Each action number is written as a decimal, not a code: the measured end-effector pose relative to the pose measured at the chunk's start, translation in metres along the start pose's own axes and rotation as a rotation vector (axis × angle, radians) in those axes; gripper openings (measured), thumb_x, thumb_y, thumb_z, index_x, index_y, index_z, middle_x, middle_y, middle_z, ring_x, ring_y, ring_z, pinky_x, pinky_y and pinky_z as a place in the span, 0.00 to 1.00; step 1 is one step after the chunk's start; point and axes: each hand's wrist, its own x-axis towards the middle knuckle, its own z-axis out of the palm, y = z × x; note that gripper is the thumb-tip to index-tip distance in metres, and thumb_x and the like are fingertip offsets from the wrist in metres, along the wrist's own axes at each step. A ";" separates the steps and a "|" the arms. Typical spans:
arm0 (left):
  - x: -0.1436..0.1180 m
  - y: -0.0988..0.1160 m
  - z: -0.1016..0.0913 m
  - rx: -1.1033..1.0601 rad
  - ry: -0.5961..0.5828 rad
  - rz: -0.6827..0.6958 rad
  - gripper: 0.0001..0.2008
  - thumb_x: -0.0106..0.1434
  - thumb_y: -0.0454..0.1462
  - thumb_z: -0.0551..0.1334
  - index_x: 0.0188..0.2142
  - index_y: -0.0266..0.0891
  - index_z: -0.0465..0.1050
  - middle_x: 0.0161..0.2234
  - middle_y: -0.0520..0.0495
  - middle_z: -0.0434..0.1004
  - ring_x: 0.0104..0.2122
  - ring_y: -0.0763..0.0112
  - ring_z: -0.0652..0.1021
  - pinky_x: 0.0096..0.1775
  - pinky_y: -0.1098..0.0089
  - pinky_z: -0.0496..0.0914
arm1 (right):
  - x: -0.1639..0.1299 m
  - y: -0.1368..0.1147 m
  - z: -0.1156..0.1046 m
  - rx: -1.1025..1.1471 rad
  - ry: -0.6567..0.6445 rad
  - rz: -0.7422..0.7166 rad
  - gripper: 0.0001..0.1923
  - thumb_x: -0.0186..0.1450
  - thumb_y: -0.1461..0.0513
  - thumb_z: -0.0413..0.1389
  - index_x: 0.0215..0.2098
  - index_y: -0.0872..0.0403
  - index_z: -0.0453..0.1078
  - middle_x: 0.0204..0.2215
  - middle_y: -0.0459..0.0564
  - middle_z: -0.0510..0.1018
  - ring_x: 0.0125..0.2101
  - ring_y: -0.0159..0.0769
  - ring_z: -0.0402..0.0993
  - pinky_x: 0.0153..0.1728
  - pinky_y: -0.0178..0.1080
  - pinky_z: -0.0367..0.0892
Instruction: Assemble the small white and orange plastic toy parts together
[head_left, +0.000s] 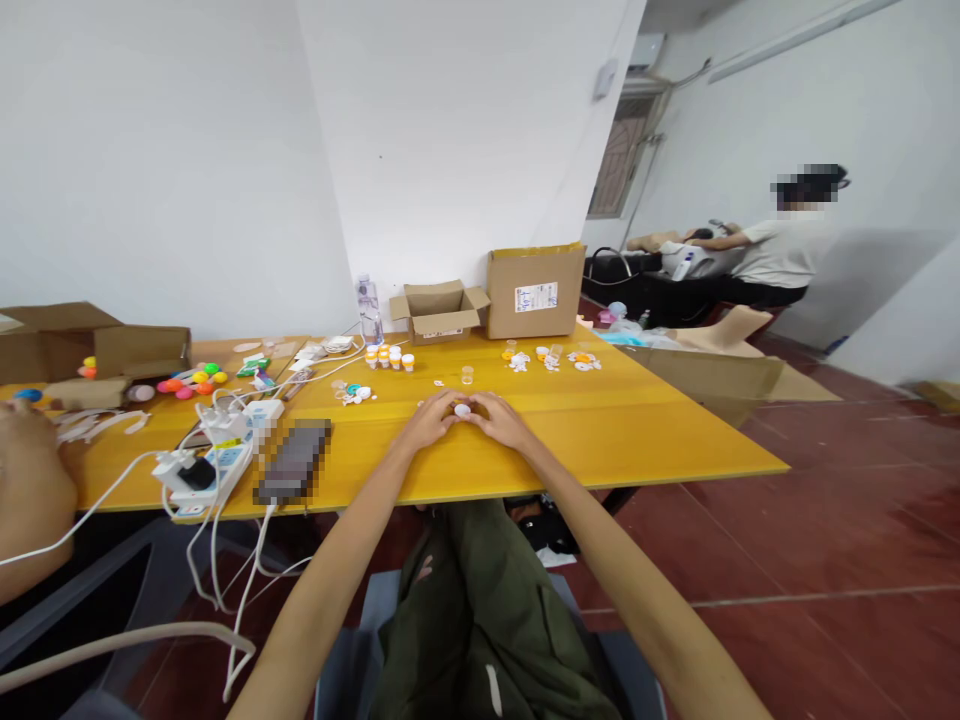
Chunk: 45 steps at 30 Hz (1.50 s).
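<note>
Head view: left hand [433, 418] and right hand [501, 420] pinch a small white piece [462, 409] between their fingertips (fingers curled narrow) on the yellow table [637, 430]; a clear cup [467, 375] stands beyond.

A yellow counter [637, 440] carries two cardboard boxes [534, 291] and a water bottle [369, 310] along its far edge. Small orange-capped bottles [388, 356] stand just in front of the bottle. A power strip [196, 470] with white cables and a phone [294, 460] lie near the left front edge. Coloured balls [191, 380] sit towards the far left corner.
</note>
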 end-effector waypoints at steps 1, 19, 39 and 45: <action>0.000 0.000 0.000 0.005 -0.003 0.004 0.15 0.63 0.32 0.60 0.49 0.44 0.71 0.48 0.45 0.76 0.48 0.61 0.76 0.53 0.60 0.70 | 0.000 0.000 0.000 -0.005 -0.002 0.004 0.09 0.65 0.58 0.58 0.43 0.50 0.74 0.41 0.51 0.80 0.43 0.42 0.75 0.46 0.44 0.69; -0.012 -0.010 -0.019 0.271 0.097 -0.128 0.25 0.56 0.30 0.59 0.55 0.44 0.66 0.52 0.44 0.73 0.52 0.56 0.73 0.56 0.56 0.64 | -0.005 -0.008 0.000 -0.127 0.013 -0.024 0.17 0.66 0.55 0.56 0.53 0.47 0.70 0.48 0.53 0.76 0.49 0.43 0.72 0.51 0.46 0.67; -0.012 -0.029 -0.018 0.398 0.131 -0.267 0.11 0.57 0.28 0.58 0.36 0.42 0.74 0.38 0.43 0.75 0.44 0.57 0.75 0.49 0.59 0.69 | -0.003 -0.021 -0.005 -0.242 -0.052 -0.104 0.08 0.71 0.61 0.50 0.42 0.50 0.71 0.42 0.51 0.78 0.44 0.40 0.71 0.46 0.41 0.63; -0.011 -0.028 -0.017 0.313 0.116 -0.268 0.12 0.58 0.27 0.56 0.37 0.41 0.75 0.38 0.44 0.76 0.43 0.60 0.76 0.49 0.62 0.71 | -0.001 -0.014 0.000 -0.357 -0.013 -0.047 0.10 0.71 0.63 0.49 0.43 0.49 0.73 0.45 0.51 0.79 0.44 0.41 0.69 0.44 0.41 0.62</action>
